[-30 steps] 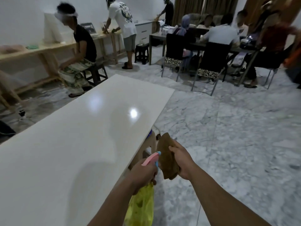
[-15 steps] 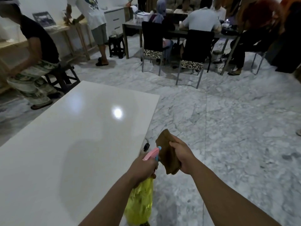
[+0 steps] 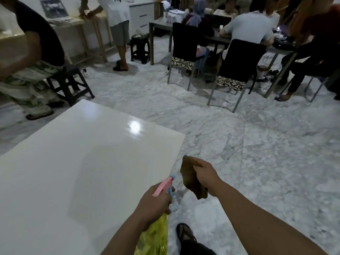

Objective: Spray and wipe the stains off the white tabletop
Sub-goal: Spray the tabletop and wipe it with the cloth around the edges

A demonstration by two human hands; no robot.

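Where the white tabletop (image 3: pixel 77 162) ends — marble floor (image 3: pixel 257 153), chairs (image 3: pixel 237 70) beyond.

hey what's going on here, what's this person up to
Someone stands at the edge of a white tabletop, ready to clean it. The left hand grips a yellow spray bottle with a pink head, and the right hand holds a brown cloth over the floor beside the table. Neither touches the top yet. No stains are clear from this angle.

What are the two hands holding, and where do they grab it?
The left hand grips the yellow spray bottle at its neck, under the pink head. The right hand grips the brown cloth along one side.
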